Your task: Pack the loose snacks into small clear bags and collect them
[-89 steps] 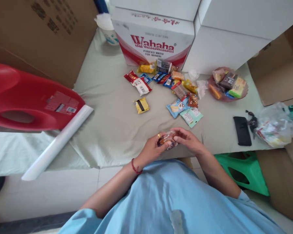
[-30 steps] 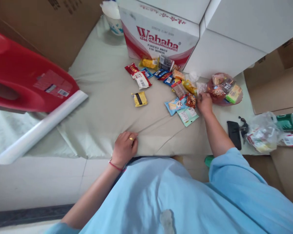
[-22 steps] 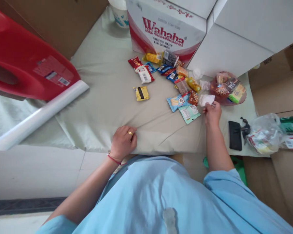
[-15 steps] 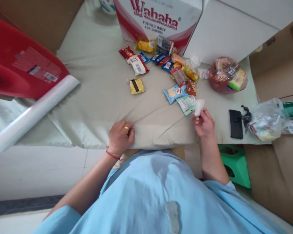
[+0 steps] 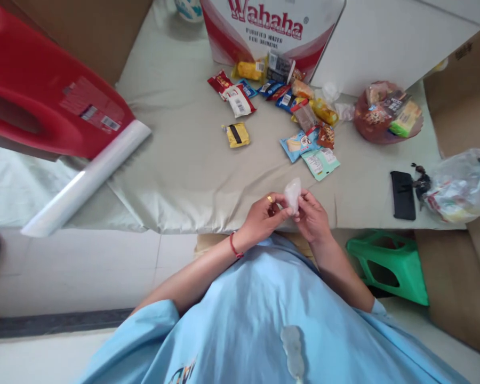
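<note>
Between my hands is a small whitish packet (image 5: 292, 196) that looks translucent; its kind is hard to make out. My left hand (image 5: 264, 217), with a gold ring and a red wrist cord, pinches its lower left edge. My right hand (image 5: 314, 216) grips its right side with thumb and fingers. Just beyond lie a pale green snack packet (image 5: 322, 162) and a light blue one (image 5: 298, 145). A yellow packet with a black band (image 5: 236, 135) rests alone farther left. Several other wrapped snacks, among them a red and white packet (image 5: 240, 101), form a loose pile behind.
A Wahaha water carton (image 5: 260, 32) stands at the back. On the right are a reddish bowl (image 5: 414, 130) of snacks, a black phone (image 5: 402, 195) and a plastic bag (image 5: 456, 186). A red jug (image 5: 44, 96) and a clear film roll (image 5: 88, 178) lie left. A green stool (image 5: 400, 266) stands below.
My right hand has brought the whitish packet left and nearer to me. My left hand has moved right from the table's edge and taken hold of it too. The view has shifted slightly.
</note>
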Available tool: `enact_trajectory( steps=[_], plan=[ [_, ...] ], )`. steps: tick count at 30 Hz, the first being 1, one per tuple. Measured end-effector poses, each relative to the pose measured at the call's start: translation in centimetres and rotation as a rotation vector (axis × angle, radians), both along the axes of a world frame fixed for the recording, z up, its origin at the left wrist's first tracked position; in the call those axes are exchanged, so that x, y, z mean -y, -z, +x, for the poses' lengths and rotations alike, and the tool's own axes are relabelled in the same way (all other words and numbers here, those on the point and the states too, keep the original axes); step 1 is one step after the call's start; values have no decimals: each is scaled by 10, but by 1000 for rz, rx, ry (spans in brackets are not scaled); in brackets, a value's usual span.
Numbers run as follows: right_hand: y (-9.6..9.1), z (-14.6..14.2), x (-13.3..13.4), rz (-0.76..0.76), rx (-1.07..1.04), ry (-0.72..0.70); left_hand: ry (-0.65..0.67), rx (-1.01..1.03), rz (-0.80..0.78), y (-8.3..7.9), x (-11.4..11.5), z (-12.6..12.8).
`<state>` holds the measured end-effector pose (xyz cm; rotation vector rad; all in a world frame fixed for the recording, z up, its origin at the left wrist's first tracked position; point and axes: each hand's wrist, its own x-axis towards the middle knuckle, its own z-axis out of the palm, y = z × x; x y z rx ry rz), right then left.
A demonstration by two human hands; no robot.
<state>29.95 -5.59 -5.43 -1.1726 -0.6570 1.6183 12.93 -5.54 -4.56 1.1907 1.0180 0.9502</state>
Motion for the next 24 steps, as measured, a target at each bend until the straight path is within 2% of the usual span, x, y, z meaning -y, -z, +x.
enact_trajectory(
  steps=[4,6,8,12,14,19,24],
  plan=[
    [8,-24,1,100,330,-76,-52,-26,-35,5,2,-15],
    [6,-27,1,165,516,-59,-131,-117,-41,9,5,-26],
    [2,-28,1,233,601,-53,-201,-222,-1,14,7,-35],
    [-9,-32,-2,297,516,-262,-227,-328,160,20,9,-39],
    [-10,-35,-5,306,509,-274,-223,-329,191,19,8,-39],
    [-6,-36,-9,281,448,-226,-165,-111,58,10,6,-42],
    [-7,-35,-12,305,437,-283,-233,-36,-38,9,2,-45]
  ],
)
